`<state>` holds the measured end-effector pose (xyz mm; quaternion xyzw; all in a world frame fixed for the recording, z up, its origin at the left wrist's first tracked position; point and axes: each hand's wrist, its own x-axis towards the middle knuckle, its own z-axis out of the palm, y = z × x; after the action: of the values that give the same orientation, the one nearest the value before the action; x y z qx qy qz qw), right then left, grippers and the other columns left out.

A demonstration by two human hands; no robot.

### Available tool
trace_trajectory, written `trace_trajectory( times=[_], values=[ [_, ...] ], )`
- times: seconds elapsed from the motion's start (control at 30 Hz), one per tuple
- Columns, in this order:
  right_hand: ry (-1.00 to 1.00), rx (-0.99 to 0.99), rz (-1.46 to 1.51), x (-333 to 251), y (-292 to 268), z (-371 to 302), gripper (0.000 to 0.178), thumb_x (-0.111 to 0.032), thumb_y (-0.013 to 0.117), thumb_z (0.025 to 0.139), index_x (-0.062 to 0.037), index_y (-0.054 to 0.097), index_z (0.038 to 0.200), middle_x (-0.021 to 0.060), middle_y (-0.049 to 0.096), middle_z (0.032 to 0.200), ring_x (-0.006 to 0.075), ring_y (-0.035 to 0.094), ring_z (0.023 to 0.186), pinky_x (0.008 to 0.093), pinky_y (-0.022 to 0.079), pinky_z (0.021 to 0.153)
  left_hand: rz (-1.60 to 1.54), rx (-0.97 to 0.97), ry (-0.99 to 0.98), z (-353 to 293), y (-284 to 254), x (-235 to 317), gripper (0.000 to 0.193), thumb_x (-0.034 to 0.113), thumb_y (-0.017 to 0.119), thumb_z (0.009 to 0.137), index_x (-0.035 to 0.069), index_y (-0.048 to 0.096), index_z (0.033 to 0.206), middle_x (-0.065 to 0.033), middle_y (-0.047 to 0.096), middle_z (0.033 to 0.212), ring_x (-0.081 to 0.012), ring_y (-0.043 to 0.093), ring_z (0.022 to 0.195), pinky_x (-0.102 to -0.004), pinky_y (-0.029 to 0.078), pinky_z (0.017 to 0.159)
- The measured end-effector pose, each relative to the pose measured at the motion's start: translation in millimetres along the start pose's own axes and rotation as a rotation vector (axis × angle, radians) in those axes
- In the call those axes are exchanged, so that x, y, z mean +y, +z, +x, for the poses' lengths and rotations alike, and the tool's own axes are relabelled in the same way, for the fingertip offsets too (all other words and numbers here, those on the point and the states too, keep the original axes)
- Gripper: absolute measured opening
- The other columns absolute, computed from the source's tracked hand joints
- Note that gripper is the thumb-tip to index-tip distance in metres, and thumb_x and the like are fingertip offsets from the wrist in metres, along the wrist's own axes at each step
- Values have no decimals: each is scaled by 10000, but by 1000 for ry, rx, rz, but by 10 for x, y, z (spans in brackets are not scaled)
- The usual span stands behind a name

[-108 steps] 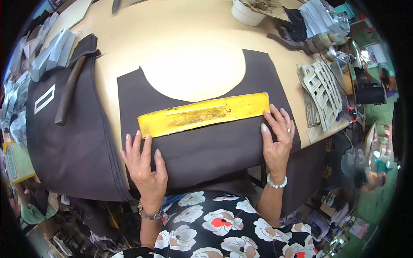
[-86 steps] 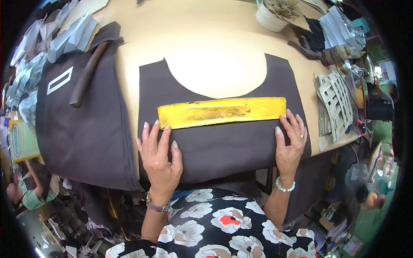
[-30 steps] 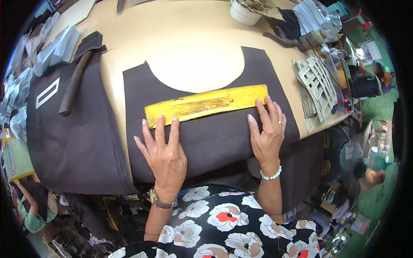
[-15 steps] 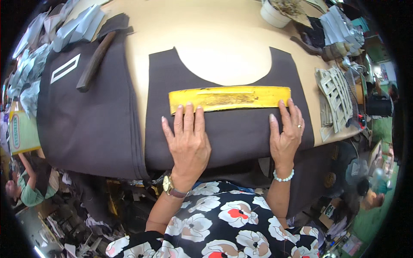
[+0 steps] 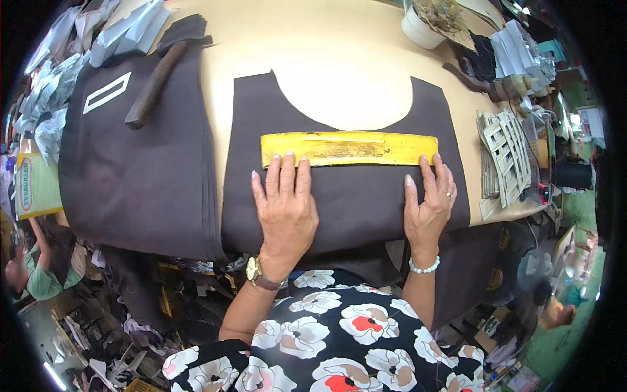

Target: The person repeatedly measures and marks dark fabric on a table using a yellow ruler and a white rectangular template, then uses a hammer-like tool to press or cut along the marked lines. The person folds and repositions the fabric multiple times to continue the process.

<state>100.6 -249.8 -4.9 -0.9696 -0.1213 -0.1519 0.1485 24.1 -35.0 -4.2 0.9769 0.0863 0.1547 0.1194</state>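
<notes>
A long yellow strip (image 5: pixel 349 149), scuffed dark along its middle, lies flat across a dark brown cloth panel (image 5: pixel 339 202) with a curved cut-out at its far edge. My left hand (image 5: pixel 286 212) is palm down on the cloth, fingers spread. Its middle fingertips touch the strip's near edge at the left end. My right hand (image 5: pixel 429 201) lies likewise at the right end, a couple of fingertips on the strip and the thumb apart on the cloth. Neither hand grips anything.
To the left is a stack of dark cloth (image 5: pixel 144 176) bearing a hammer (image 5: pixel 155 85) and a white rectangular frame (image 5: pixel 107 93). A white pot (image 5: pixel 421 29) stands at the far right, above white slatted pieces (image 5: pixel 506 153). Another person (image 5: pixel 49 268) is at lower left.
The view has shifted slightly. Both hands stay spread at the yellow strip's near edge, with no clear movement of the strip on the cloth.
</notes>
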Motion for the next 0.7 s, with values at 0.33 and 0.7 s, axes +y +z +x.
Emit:
trace_trajectory(
  times=[0.33, 0.7],
  values=[
    [9, -14, 25, -78, -64, 41, 444, -302, 642, 843, -74, 601, 1222, 146, 508, 1310, 350, 446, 1202, 567, 322, 996, 99, -35, 22, 10, -53, -9, 464, 26, 548, 799, 30, 541, 1264, -164, 506, 1329, -348, 433, 1271, -567, 292, 1053],
    [168, 402, -51, 1254, -800, 422, 189, -111, 582, 855, -7, 665, 989, 147, 632, 1016, 334, 590, 936, 409, 451, 855, 140, -92, 128, 196, -201, -19, 331, 18, 546, 830, 24, 586, 1158, -164, 573, 1201, -323, 519, 1150, -526, 342, 1029]
  ],
)
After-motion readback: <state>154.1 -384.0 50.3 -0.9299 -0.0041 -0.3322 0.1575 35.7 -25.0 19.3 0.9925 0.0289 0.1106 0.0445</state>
